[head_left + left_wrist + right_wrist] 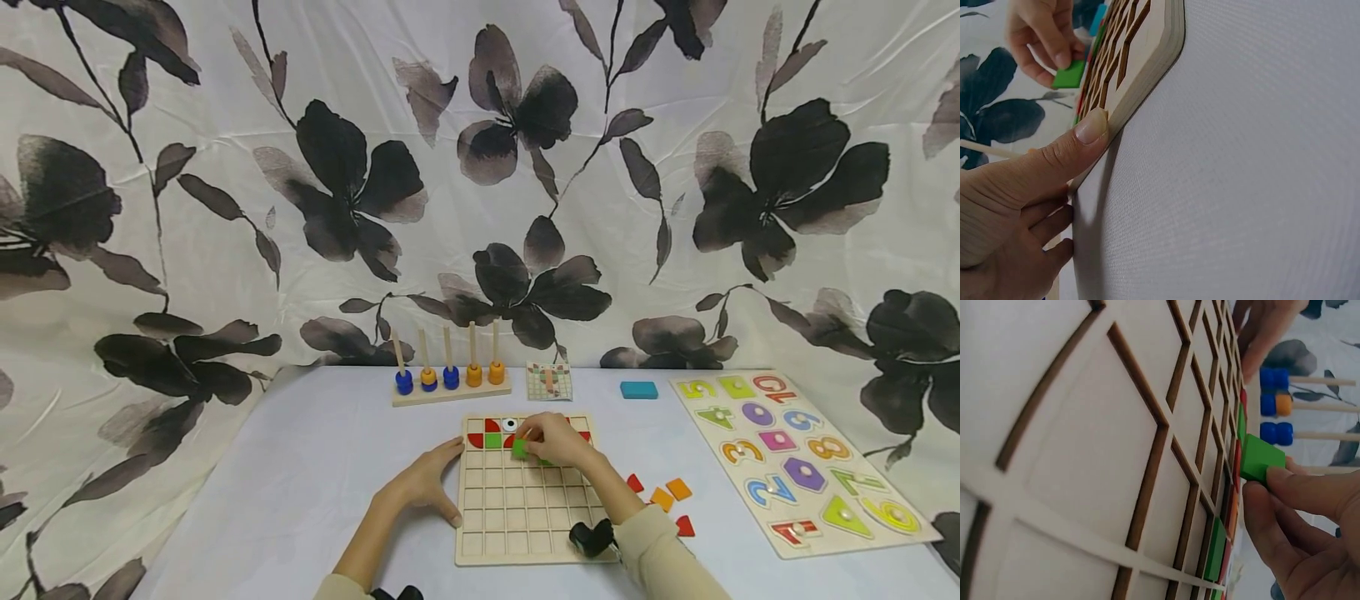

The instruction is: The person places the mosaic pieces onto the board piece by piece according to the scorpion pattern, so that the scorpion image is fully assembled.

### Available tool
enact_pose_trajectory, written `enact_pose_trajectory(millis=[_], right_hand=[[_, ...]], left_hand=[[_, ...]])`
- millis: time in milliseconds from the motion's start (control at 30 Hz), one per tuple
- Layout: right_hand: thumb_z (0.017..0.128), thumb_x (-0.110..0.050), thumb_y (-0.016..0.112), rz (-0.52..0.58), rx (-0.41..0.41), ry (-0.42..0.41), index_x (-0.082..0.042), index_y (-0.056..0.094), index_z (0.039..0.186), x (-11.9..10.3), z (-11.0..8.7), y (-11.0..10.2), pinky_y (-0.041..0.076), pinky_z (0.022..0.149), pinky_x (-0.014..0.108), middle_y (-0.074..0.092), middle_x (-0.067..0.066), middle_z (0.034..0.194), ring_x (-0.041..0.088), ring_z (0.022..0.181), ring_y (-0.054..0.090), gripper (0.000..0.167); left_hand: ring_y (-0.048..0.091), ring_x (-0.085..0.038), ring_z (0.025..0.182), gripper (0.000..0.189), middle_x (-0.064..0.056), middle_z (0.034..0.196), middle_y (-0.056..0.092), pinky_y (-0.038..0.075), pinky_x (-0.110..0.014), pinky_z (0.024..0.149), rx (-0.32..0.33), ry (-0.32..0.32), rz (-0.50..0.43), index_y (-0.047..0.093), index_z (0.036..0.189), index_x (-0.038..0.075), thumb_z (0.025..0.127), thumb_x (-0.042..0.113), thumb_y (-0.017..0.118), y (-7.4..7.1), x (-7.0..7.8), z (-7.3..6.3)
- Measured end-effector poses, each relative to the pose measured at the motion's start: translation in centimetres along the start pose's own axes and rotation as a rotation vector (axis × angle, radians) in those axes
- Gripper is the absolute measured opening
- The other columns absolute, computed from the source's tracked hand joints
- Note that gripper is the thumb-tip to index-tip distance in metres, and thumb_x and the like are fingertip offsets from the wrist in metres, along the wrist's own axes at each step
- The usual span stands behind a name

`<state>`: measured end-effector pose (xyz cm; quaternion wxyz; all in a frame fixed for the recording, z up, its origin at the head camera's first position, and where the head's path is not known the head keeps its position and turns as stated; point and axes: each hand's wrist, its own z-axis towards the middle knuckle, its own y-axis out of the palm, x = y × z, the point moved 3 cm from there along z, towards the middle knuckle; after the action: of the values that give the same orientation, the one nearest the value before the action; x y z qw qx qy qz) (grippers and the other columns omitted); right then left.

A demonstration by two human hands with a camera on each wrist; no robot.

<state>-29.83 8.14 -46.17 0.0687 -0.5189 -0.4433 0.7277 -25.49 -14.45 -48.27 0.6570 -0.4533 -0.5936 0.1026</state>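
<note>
Pinching green tile point(519, 450) with right hand point(553, 437) over twelve o'clock end of grid board point(525, 521); touching nine o'clock edge with wide-spread left hand point(423, 479). Could catch on dividers point(1007, 497) if lowered tilted.

"Where does the grid board point(517, 500) lie?"

"On the table point(262, 467), the left hand point(423, 483) at its left edge, the right hand point(555, 437) over its far part with a square tile point(519, 449) between the fingers. Set tiles point(492, 440) lie in cells at the far end."

"And behind it?"

"The peg stand point(453, 396) to the left, the card point(549, 381) straight behind, the small block point(638, 390) right of the card. The hanging cloth point(187, 267) is behind them all."

"To the right?"

"Loose pieces point(678, 488) near the board, then the number board point(808, 507), farther right."
</note>
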Motion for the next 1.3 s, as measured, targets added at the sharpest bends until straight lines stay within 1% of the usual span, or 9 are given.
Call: enact_pose_trajectory(millis=[133, 333, 533, 700, 1067, 1233, 1300], right_hand=[[0.085, 0.003, 0.061, -0.034, -0.035, 0.018, 0.0, 0.068, 0.096, -0.2, 0.4, 0.4, 0.048, 0.056, 0.022, 0.066, 0.005, 0.078, 0.01, 0.065, 0.056, 0.013], [0.085, 0.003, 0.062, -0.053, -0.043, 0.051, 0.0, 0.067, 0.096, -0.8, 0.8, 0.7, 0.045, 0.056, 0.022, 0.063, 0.004, 0.075, 0.011, 0.063, 0.051, 0.012], [0.084, 0.002, 0.064, -0.078, -0.013, 0.022, -0.002, 0.069, 0.093, -0.9, 0.8, 1.1, 0.044, 0.056, 0.021, 0.064, 0.003, 0.076, 0.01, 0.064, 0.05, 0.011], [0.082, 0.003, 0.065, -0.074, 0.011, -0.013, -0.002, 0.068, 0.089, -0.9, 0.8, 1.2, 0.044, 0.056, 0.021, 0.064, 0.004, 0.075, 0.009, 0.063, 0.05, 0.01], [0.083, 0.003, 0.064, -0.066, 0.002, -0.005, -0.003, 0.067, 0.088, -0.9, 0.7, 1.5, 0.045, 0.058, 0.024, 0.063, 0.004, 0.078, 0.012, 0.068, 0.052, 0.008], [0.083, 0.004, 0.064, -0.08, 0.0, -0.01, -0.002, 0.067, 0.087, -0.8, 0.8, 1.5, 0.047, 0.062, 0.024, 0.067, 0.007, 0.085, 0.012, 0.071, 0.054, 0.007], [0.082, 0.004, 0.065, -0.081, 0.0, -0.005, -0.001, 0.067, 0.086, -0.8, 0.8, 1.6, 0.047, 0.062, 0.024, 0.067, 0.007, 0.086, 0.012, 0.071, 0.053, 0.007]], left_hand=[[0.027, -0.041, 0.136, 0.11, -0.024, 0.149, 0.03, 0.025, -0.054, 0.112, -0.001, 0.001, 0.007, 0.035, 0.14, -0.009, 0.05, 0.019, 0.092, 0.0, 0.0, 0.1], [0.027, -0.041, 0.136, 0.111, -0.024, 0.148, 0.03, 0.026, -0.053, 0.111, 0.004, -0.003, 0.017, 0.034, 0.14, -0.01, 0.05, 0.019, 0.092, -0.1, 0.1, 0.1], [0.027, -0.042, 0.136, 0.111, -0.024, 0.148, 0.03, 0.026, -0.052, 0.112, 0.006, -0.008, 0.02, 0.034, 0.139, -0.011, 0.049, 0.018, 0.092, -0.1, 0.1, 0.1], [0.028, -0.042, 0.136, 0.111, -0.024, 0.148, 0.031, 0.026, -0.053, 0.112, 0.008, -0.004, 0.024, 0.035, 0.139, -0.011, 0.049, 0.018, 0.092, -0.1, 0.3, 0.0], [0.028, -0.042, 0.136, 0.11, -0.024, 0.148, 0.031, 0.026, -0.053, 0.111, 0.005, 0.0, 0.017, 0.036, 0.139, -0.01, 0.049, 0.019, 0.092, 0.0, 0.1, -0.1], [0.028, -0.042, 0.136, 0.109, -0.024, 0.148, 0.031, 0.026, -0.053, 0.111, 0.004, 0.01, 0.019, 0.037, 0.138, -0.01, 0.049, 0.019, 0.092, 0.1, 0.0, 0.0], [0.028, -0.042, 0.136, 0.109, -0.024, 0.148, 0.031, 0.026, -0.053, 0.112, 0.003, 0.014, 0.023, 0.037, 0.138, -0.01, 0.049, 0.019, 0.092, 0.1, -0.1, 0.0]])
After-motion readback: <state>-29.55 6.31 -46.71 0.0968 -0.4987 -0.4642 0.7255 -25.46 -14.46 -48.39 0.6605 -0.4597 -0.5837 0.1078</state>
